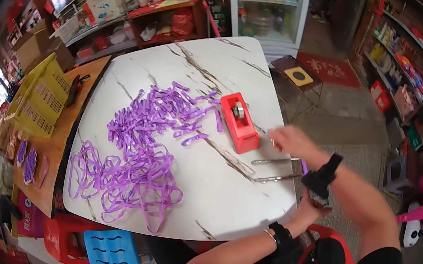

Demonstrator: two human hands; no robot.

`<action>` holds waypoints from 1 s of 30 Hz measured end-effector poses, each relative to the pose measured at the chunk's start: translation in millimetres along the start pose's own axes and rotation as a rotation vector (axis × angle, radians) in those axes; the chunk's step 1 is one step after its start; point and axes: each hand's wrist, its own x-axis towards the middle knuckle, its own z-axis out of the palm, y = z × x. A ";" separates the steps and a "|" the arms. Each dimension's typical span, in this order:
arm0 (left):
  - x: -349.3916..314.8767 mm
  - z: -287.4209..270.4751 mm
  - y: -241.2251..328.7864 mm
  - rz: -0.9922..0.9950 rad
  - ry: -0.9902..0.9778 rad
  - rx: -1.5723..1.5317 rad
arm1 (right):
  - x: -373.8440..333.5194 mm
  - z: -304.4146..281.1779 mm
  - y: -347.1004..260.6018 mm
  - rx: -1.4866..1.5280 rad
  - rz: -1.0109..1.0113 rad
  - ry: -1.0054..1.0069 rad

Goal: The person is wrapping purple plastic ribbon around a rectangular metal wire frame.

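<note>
While the single head view bends every straight edge toward its rim, these lines follow it across:

Head view, table: white marble-patterned table [213, 187] with grey-brown veins, rounded corners, its near edge just above the person's forearms.

Ribbon: heap of purple ribbon strips and loops [146, 144] spread over the left and middle of the table; short cut pieces lie toward the far side, long tangled loops nearer.

Dispenser: red plastic tape dispenser [239, 121] with a roll in it, standing just right of the ribbon heap.

Metal pieces: two slim silvery metal tools [276, 170] lying near the right table edge, just beside the dispenser; what they are is hard to make out.

Right hand: right hand [293, 140] raised above the right table edge, close to the dispenser and metal tools, blurred by motion; whether its fingers pinch anything cannot be told. A black wrist strap sits behind it.

Left hand: left hand [311, 210] below the table edge, largely hidden by the right forearm and strap; its grip cannot be told.

Side table: wooden side table [57, 146] to the left, carrying a yellow plastic crate [40, 96] and small purple ribbon bows [29, 164].

Stools: red and blue plastic stools [94, 246] partly cut off under the near table edge.
</note>
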 end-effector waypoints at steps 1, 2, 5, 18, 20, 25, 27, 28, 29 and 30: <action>-2.2 -5.2 12.7 -0.042 0.064 0.039 | -3.2 -18.4 -18.3 0.179 -0.023 -0.071; -1.0 -11.5 16.8 -0.077 0.059 0.101 | -4.4 -33.1 -29.3 0.230 -0.081 -0.086; -1.8 -12.8 21.4 -0.060 0.035 0.020 | -31.5 -87.6 -39.0 0.281 -0.179 -0.112; -0.9 -3.9 14.5 -0.049 0.136 -0.030 | -47.3 -62.4 89.1 0.165 -0.058 -0.598; -1.7 -1.3 15.7 -0.045 0.175 -0.026 | -39.2 -61.5 90.2 0.241 -0.062 -0.657; 0.7 -1.2 9.9 0.013 0.228 0.005 | -36.2 -65.1 84.7 0.366 -0.068 -0.631; 1.3 0.5 10.7 0.019 0.249 0.003 | -35.8 -63.2 88.0 0.344 -0.092 -0.642; 1.7 0.5 9.0 0.016 0.251 0.002 | -35.9 -60.7 90.7 0.336 -0.076 -0.657; 2.5 0.1 7.5 0.037 0.252 0.018 | -35.5 -58.6 92.0 0.326 -0.061 -0.671; 3.0 -0.4 6.6 0.058 0.254 0.033 | -35.2 -57.0 92.3 0.328 -0.061 -0.673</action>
